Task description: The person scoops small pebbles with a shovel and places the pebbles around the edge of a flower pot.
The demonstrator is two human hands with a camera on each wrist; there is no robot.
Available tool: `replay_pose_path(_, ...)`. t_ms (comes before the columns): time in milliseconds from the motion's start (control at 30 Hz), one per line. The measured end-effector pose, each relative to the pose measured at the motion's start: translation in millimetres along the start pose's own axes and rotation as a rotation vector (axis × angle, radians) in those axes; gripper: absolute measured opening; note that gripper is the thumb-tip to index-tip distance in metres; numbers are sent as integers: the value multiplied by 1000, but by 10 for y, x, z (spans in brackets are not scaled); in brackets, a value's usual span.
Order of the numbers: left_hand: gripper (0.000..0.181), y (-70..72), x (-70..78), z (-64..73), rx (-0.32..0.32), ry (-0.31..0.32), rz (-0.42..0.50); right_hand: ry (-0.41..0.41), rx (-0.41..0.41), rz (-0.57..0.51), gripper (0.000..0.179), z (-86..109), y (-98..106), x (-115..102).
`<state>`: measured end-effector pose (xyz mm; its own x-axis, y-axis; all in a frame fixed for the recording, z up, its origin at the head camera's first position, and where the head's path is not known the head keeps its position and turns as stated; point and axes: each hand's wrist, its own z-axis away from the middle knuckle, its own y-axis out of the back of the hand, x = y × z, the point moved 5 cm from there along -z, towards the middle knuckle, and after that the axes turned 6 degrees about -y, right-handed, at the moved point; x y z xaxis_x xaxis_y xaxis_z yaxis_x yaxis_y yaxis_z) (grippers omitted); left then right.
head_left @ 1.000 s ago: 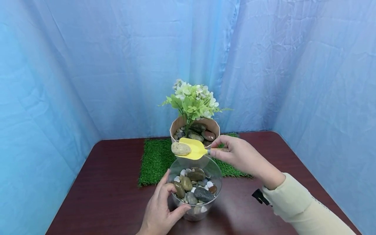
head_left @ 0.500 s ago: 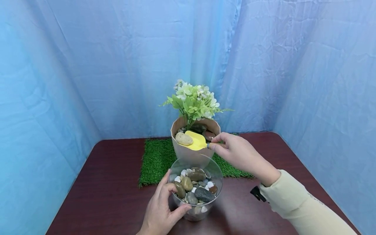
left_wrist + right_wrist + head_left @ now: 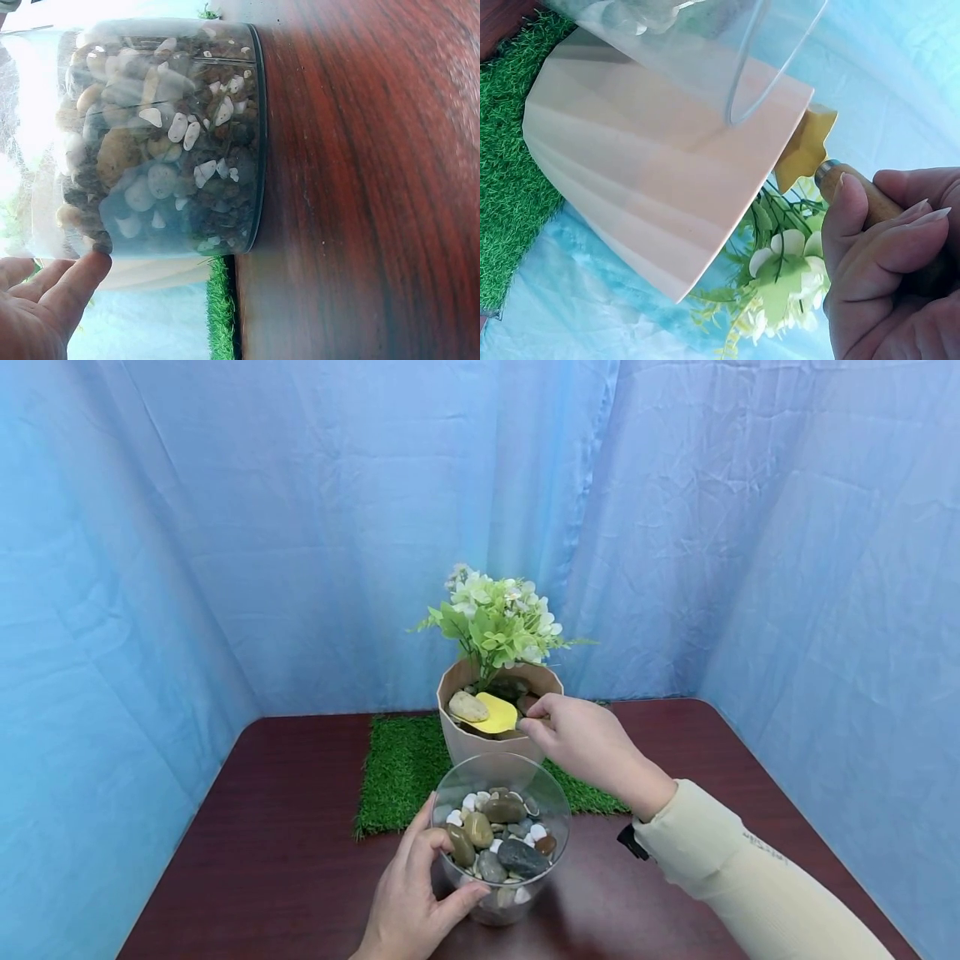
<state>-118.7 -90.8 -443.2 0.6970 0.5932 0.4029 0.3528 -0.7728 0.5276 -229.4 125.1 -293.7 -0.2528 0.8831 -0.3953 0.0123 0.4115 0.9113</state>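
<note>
In the head view my right hand (image 3: 581,739) pinches the handle of a small yellow trowel (image 3: 497,716). Its blade dips inside the rim of a pinkish-beige flowerpot (image 3: 467,742). A pale, speckled oval stone (image 3: 468,706) lies at the blade's left end. The trowel's wooden handle (image 3: 877,199) sits between thumb and fingers in the right wrist view. My left hand (image 3: 408,889) holds the near left side of a clear vase (image 3: 557,789), thumb in front. Inside are large dark stones and small white pebbles; the left wrist view shows several layers of stones (image 3: 120,154) through the wall.
Green leaves and white flowers (image 3: 498,618) rise from the pot, with dark stones around the stem. Under the pot lies an artificial grass mat (image 3: 397,777) on a dark red wooden table (image 3: 285,827). Blue curtains (image 3: 337,527) hang at the back and both sides.
My right hand has moved the trowel forward and down, from above the vase's far rim into the pot's opening, with the pale stone still on it. My left hand and the vase stay put.
</note>
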Motion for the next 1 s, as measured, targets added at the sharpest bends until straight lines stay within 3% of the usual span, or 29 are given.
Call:
replay_pose_path(500,55,-4,-10,6,-8,16,-4,19,5,49,25,-144,-39,-169)
replay_pose_path(1000,55,-6,-8,-5,-7,3,5,6,0,121,45,-234,-76,-313)
